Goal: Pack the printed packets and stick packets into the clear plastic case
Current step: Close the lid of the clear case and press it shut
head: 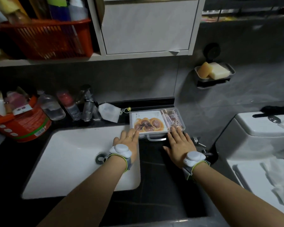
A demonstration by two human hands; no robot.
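Observation:
The clear plastic case lies flat on the black counter to the right of the sink, its handle toward me. Inside it, on the left, a white printed packet with an orange and brown picture faces up. On the right, pinkish stick packets lie side by side. My left hand rests flat, fingers spread, with its fingertips on the case's near left corner. Also flat and spread, my right hand has its fingertips on the case's near right edge. Neither hand grips anything.
A white sink lies left of the case. Bottles, a white pouch and an orange tub line the back of the counter. A soap dish hangs on the wall. At the right stands a toilet.

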